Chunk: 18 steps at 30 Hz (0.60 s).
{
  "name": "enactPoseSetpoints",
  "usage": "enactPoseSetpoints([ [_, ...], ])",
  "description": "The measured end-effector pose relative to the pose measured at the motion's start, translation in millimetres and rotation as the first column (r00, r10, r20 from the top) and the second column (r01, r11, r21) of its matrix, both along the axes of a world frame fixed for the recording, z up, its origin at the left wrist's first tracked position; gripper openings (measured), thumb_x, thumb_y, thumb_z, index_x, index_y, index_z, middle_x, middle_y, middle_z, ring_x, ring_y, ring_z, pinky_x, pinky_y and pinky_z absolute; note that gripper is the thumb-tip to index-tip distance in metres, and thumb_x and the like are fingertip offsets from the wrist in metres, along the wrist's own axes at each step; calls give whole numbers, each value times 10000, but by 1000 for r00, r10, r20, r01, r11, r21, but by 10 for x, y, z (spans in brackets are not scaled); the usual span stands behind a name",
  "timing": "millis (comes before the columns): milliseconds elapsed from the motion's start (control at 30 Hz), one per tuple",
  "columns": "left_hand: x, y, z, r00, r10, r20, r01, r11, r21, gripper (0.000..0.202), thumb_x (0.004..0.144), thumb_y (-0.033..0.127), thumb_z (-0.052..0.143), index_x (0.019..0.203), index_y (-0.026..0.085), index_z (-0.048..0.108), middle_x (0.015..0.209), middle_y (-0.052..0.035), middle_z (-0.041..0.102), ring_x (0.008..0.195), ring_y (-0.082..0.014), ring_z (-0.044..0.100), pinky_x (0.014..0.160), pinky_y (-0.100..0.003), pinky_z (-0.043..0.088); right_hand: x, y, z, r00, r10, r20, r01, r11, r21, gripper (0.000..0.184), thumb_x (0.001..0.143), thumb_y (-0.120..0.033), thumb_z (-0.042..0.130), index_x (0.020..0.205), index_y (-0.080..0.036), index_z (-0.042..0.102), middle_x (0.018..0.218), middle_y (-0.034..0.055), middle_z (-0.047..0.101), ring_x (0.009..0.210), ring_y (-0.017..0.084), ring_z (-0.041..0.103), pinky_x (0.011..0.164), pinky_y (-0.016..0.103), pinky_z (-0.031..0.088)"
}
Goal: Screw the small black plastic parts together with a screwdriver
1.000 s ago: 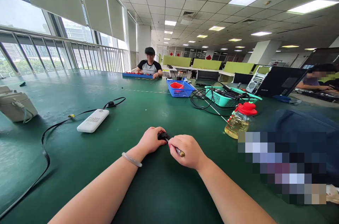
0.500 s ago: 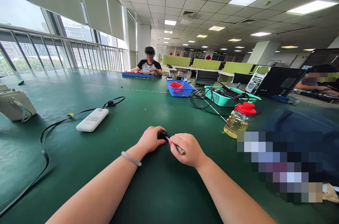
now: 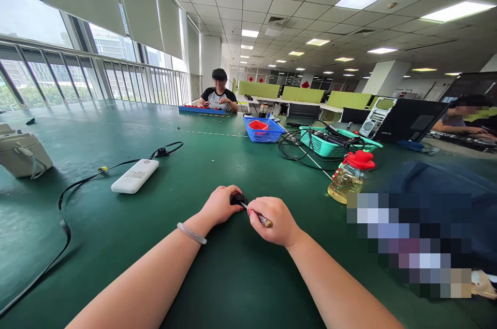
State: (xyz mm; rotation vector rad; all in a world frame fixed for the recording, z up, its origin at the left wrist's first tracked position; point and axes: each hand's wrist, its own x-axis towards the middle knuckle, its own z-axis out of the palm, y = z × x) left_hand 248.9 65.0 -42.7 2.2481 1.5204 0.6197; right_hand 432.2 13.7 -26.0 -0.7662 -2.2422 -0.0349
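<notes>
My left hand (image 3: pixel 221 203) is closed around a small black object (image 3: pixel 237 198), holding it down on the green tabletop. Its exact kind is too small to make out, and the fingers cover part of it. In my right hand (image 3: pixel 275 220) is a slim pen-like tool (image 3: pixel 265 220) with a brownish rear end and a pale thin front. The tool slants to the left, and its front end meets the black object or lies right beside it. A pale bangle (image 3: pixel 191 233) circles my left wrist.
Left of my hands lie a white power bank (image 3: pixel 135 176) and a black strap or cable (image 3: pixel 67 215). To the right stand a red-lidded bottle (image 3: pixel 347 180), a teal basket (image 3: pixel 332 148) of cables and a blue basket (image 3: pixel 264 134). Another person (image 3: pixel 219 96) sits across the table.
Both hands stay in nearly the same place with the same hold. The black object looks very slightly turned. The person across has moved their hands a little.
</notes>
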Motion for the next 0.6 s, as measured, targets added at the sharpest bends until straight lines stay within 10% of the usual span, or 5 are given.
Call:
enactPoseSetpoints([
  [600,-6,9,-2,999,32,-12,-33,999,-31,475,703,300,727,1163,232,633,1092,-68,684,1063,-257,605,936,-349,476,110,192,-138,829,-262,-494,11,890,-455,344,934,-426,420,712,-209,568,554,-26,492,490,125,464,509,254,380],
])
